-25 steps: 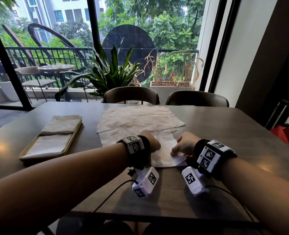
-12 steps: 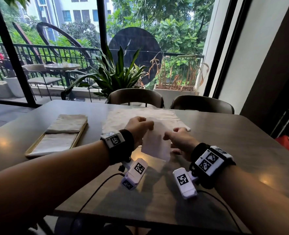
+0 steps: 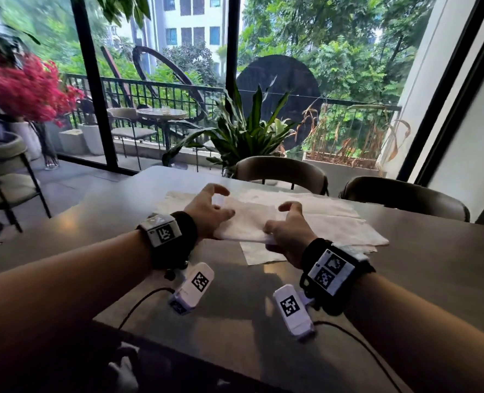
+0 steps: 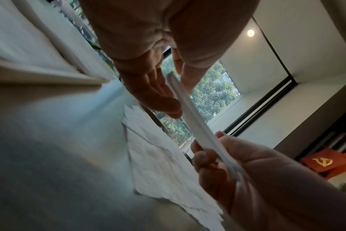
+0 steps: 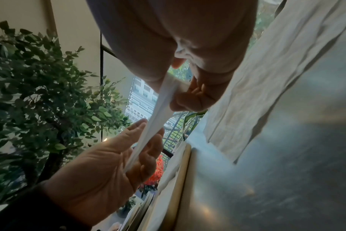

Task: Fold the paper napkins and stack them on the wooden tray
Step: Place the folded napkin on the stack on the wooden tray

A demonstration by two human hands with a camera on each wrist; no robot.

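Observation:
A folded white napkin (image 3: 249,222) hangs in the air just above the dark table (image 3: 405,279), held at both ends. My left hand (image 3: 215,205) pinches its left end between thumb and fingers, the other fingers spread. My right hand (image 3: 280,222) pinches the right end. Edge-on, the napkin (image 4: 196,125) runs from my left hand (image 4: 168,87) to my right hand (image 4: 211,153). The wooden tray (image 5: 180,171), with pale napkins on it, shows only in the wrist views. Unfolded napkins (image 3: 334,219) lie spread on the table beyond my hands.
Another flat piece of napkin (image 3: 260,253) lies on the table under my right hand. Two brown chairs (image 3: 280,171) (image 3: 405,197) stand at the table's far side and a pale chair (image 3: 5,177) at the left. Behind them is a window wall.
A second ago both hands pressed the napkin flat on the table. They have since lifted it and carried it away from me, over the spread napkins. The tray has left the head view.

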